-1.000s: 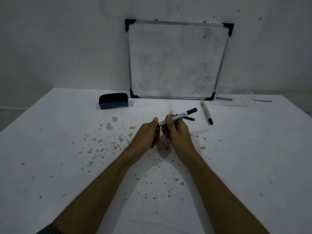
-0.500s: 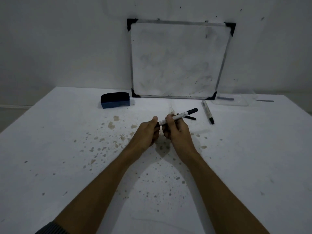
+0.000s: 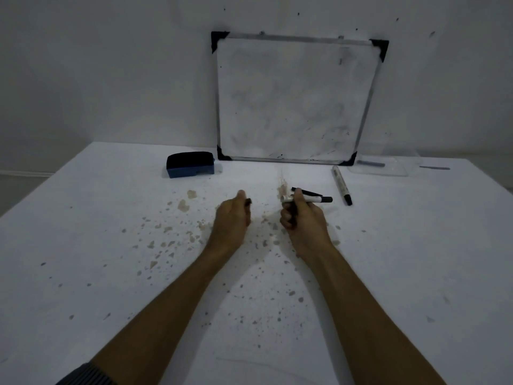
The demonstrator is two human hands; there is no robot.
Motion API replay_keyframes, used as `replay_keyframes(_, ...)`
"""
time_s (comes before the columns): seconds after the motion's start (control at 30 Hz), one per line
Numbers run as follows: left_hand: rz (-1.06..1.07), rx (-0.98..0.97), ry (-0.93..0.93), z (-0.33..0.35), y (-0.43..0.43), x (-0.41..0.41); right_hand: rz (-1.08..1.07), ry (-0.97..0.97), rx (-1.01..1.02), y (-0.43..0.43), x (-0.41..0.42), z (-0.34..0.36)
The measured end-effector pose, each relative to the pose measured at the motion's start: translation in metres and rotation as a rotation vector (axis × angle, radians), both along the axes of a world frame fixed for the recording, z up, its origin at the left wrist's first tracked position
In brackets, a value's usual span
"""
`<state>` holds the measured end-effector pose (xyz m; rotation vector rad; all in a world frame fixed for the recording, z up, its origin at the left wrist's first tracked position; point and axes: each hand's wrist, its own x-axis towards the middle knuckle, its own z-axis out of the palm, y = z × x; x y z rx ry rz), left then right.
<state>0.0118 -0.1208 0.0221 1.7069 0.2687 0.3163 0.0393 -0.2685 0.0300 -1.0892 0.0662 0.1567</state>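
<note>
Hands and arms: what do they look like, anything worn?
Both the left hand and the right hand are bare, without gloves. Forearms are bare too; a dark ribbed sleeve cuff shows only on the left arm, at the bottom edge.

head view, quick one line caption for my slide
Right hand grips a marker, left hand pinches a small dark piece, likely its cap, before a propped whiteboard

The counter (image 3: 83,245) was matt white and smooth, speckled with dull brownish stains around its middle. At its far edge the whiteboard (image 3: 291,101) had a thin metal frame with black plastic corners (its face smudged, hardly glossy). The eraser (image 3: 190,164) showed blue plastic under a dark felt-like pad. The marker (image 3: 319,200) in the right hand (image 3: 304,220) had a smooth pale plastic barrel. The cap (image 3: 249,201) in the left hand (image 3: 231,218) looked like dark plastic.
</note>
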Motion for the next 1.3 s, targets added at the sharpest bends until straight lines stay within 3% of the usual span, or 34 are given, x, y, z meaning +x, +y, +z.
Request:
replay_keyframes(0.07, 0.095, 0.037, -0.012, 0.000, 0.013, 0.004, 0.050, 0.067, 0.129, -0.004, 0.002, 0.003)
replay_keyframes(0.2, 0.142, 0.702, -0.069, -0.013, 0.035, 0.008, 0.115, 0.079, 0.227, -0.002, 0.003, 0.007)
replay_keyframes(0.27, 0.119, 0.870, -0.014, -0.018, 0.041, 0.013, 0.124, 0.068, 0.229, -0.001, 0.004, 0.008)
replay_keyframes(0.4, 0.092, 0.761, 0.044, -0.015, 0.044, 0.014, 0.124, 0.077, 0.226, -0.002, 0.005, 0.005)
replay_keyframes(0.53, 0.115, 0.802, 0.076, -0.015, 0.039, 0.012, 0.114, 0.077, 0.220, -0.005, 0.007, 0.001)
replay_keyframes(0.63, 0.141, 0.782, -0.048, -0.011, 0.031, 0.007, 0.105, 0.078, 0.275, -0.009, 0.009, 0.000)
replay_keyframes(0.7, 0.125, 0.609, -0.152, -0.001, 0.019, 0.002, 0.116, 0.084, 0.334, -0.012, 0.010, 0.001)
replay_keyframes(0.77, 0.016, 0.319, -0.099, 0.015, -0.001, -0.002, 0.124, 0.096, 0.384, -0.013, 0.011, 0.002)
replay_keyframes(0.9, -0.255, -0.624, 0.156, 0.023, -0.022, -0.001, 0.109, 0.080, 0.357, -0.014, 0.011, 0.004)
replay_keyframes(0.97, -0.300, -0.918, 0.209, 0.017, -0.014, -0.001, 0.099, 0.058, 0.307, -0.012, 0.009, 0.007)
replay_keyframes(1.07, -0.323, -1.092, 0.197, 0.012, -0.001, 0.004, -0.001, -0.018, 0.201, -0.006, 0.002, 0.013)
replay_keyframes(1.1, -0.329, -1.116, 0.195, 0.012, -0.001, 0.005, -0.062, -0.093, 0.060, -0.002, -0.002, 0.014)
replay_keyframes(1.17, -0.363, -1.154, 0.200, 0.010, -0.005, 0.005, -0.134, -0.335, -0.418, 0.010, -0.016, 0.006)
replay_keyframes(1.23, -0.364, -1.191, 0.204, 0.009, -0.006, 0.003, 0.002, -0.542, -0.810, 0.029, -0.030, -0.008)
replay_keyframes(1.3, -0.359, -1.255, 0.185, 0.009, -0.003, 0.003, 0.053, -0.596, -0.925, 0.037, -0.034, -0.009)
